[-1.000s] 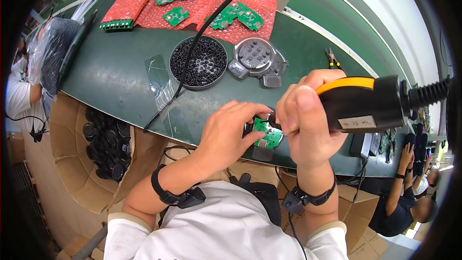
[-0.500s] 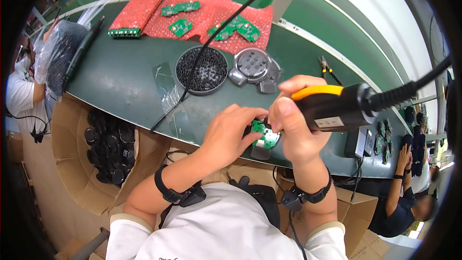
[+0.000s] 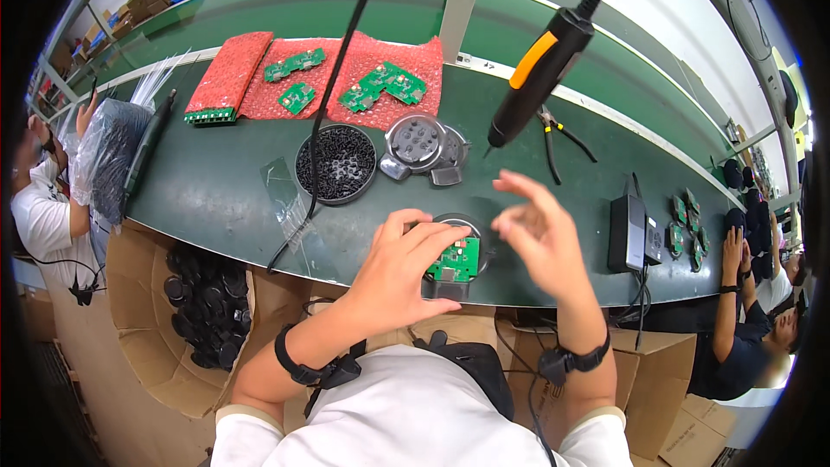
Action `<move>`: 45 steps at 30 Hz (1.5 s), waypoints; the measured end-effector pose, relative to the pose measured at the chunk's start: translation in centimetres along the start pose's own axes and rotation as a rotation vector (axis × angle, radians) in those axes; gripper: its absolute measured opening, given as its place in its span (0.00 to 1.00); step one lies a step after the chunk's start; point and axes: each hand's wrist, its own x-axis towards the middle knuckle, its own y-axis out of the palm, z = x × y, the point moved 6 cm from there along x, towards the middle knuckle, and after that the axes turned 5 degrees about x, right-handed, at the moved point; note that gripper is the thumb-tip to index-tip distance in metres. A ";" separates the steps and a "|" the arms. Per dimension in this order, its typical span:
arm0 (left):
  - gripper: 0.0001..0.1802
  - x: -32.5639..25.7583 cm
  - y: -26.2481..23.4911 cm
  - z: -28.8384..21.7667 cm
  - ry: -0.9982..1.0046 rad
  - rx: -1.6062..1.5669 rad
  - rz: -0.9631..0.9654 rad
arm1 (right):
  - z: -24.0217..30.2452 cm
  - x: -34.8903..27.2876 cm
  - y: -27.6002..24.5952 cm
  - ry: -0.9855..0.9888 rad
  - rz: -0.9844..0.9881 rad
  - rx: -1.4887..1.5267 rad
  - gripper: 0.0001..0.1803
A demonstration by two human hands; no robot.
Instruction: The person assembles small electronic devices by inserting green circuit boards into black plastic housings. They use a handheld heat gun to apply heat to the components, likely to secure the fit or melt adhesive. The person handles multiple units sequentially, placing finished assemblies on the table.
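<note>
A green circuit board [image 3: 456, 260] sits in a round black housing [image 3: 450, 291] near the bench's front edge. My left hand [image 3: 393, 270] spans the housing's left side, fingers over its upper rim and thumb by its lower tab. Just right of it, my right hand [image 3: 546, 246] is raised with fingers apart, holding nothing. Beyond that hand hangs a black electric screwdriver [image 3: 540, 73] with an orange lever, tip down on its cable. Left of the screwdriver lie grey-black plastic housings [image 3: 424, 149] and a round dish of small black screws [image 3: 337, 164].
Several green boards lie on red bubble wrap [image 3: 333, 108] at the back. Pliers [image 3: 553, 143] lie behind the right hand. A black box [image 3: 627, 233] and more boards [image 3: 687, 227] are right. A carton [image 3: 151, 294] of black parts stands left. Co-workers are at both sides.
My right hand has let go of the screwdriver, which now hangs higher and farther away. The right hand has opened. My left hand stays at the housing, its fingers more spread.
</note>
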 end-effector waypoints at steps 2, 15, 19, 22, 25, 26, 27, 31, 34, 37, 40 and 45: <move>0.41 0.0 -0.6 -0.6 -0.006 -0.146 -0.041 | 0.7 -2.0 0.5 -0.044 0.066 0.074 0.25; 0.32 2.3 0.4 -3.5 -0.060 -0.520 0.133 | 0.5 -6.0 -2.1 -0.209 -0.074 0.078 0.15; 0.27 2.5 1.1 -3.5 -0.110 -0.514 0.146 | 0.0 -6.3 -2.5 -0.173 -0.099 0.149 0.14; 0.26 2.8 1.3 -3.8 -0.109 -0.498 0.151 | -0.3 -6.6 -2.7 -0.168 -0.111 0.154 0.14; 0.26 2.8 1.6 -3.8 -0.106 -0.501 0.148 | -0.7 -6.8 -2.9 -0.155 -0.118 0.163 0.14; 0.26 2.9 1.7 -3.8 -0.102 -0.496 0.149 | -0.8 -6.9 -3.0 -0.149 -0.119 0.168 0.14; 0.26 2.9 1.7 -3.8 -0.099 -0.492 0.148 | -0.8 -7.0 -3.0 -0.147 -0.119 0.168 0.14; 0.24 2.9 1.8 -3.8 -0.105 -0.505 0.145 | -1.0 -7.2 -2.9 -0.136 -0.124 0.178 0.14; 0.26 3.6 1.9 -4.2 -0.093 -0.485 0.187 | -1.0 -7.6 -3.0 -0.093 -0.170 0.204 0.12; 0.29 3.4 2.2 -4.1 -0.090 -0.388 0.156 | -0.4 -8.1 -4.0 -0.066 -0.234 0.108 0.10; 0.27 2.3 1.5 -3.5 -0.114 -0.217 0.010 | 2.6 -9.8 -7.4 -0.194 -0.350 -0.076 0.10; 0.14 0.0 2.5 0.3 -0.142 -0.048 -0.062 | 3.9 -14.1 -16.7 -0.337 -0.691 -0.303 0.10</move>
